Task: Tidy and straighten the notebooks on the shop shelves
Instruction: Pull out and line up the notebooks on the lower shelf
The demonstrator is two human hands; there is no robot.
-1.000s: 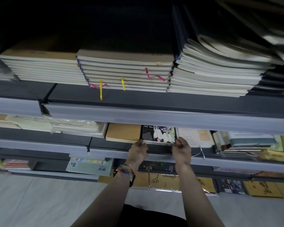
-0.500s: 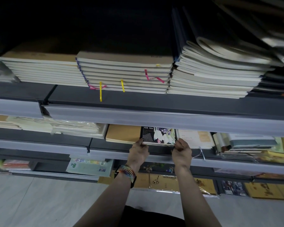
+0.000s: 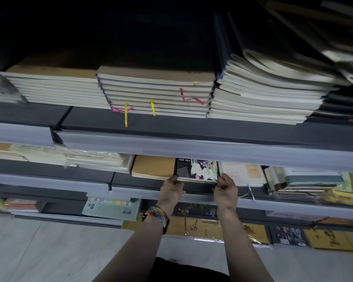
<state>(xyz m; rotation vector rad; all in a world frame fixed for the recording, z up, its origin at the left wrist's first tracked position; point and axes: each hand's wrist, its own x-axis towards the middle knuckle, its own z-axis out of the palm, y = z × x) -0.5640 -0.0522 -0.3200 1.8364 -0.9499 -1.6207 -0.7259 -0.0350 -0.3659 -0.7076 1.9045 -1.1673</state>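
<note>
Right, squaring-up step: the small stack of black paper-covered notebooks with white flower print and "FOR YOU" lettering (image 3: 197,169) lies flat on the dark grey metal middle shelf (image 3: 145,183). It sits a little toward 5 o'clock of frame centre, its far part tucked under the translucent plastic price strip (image 3: 192,147) of the shelf above. Left hand (image 3: 171,191) sits at 7 o'clock of the stack, fingers curled round the front-left corner. Right hand (image 3: 225,189) sits at 5 o'clock, fingertips pinching the front-right corner. Both hold the stack by its near edge, narrow grip. Woven rainbow wristband (image 3: 157,215) on the left wrist. Neighbours: flat pile of kraft-brown card notebooks (image 3: 153,167) at 9 o'clock, touching or just beside, can't tell which. Cream paper notebooks with orange label (image 3: 242,173) at 3 o'clock, just beside. Stack's front edge looks roughly parallel to the shelf lip, so I judge this stack nearly done. Next move likely calls for a light, even two-hand push toward 12 o'clock to line it up with the kraft pile without skewing, then letting go. After that, probably the loose plastic-wrapped pile of grey-green and cream books (image 3: 310,178) further toward 3 o'clock, which looks messier.
</note>
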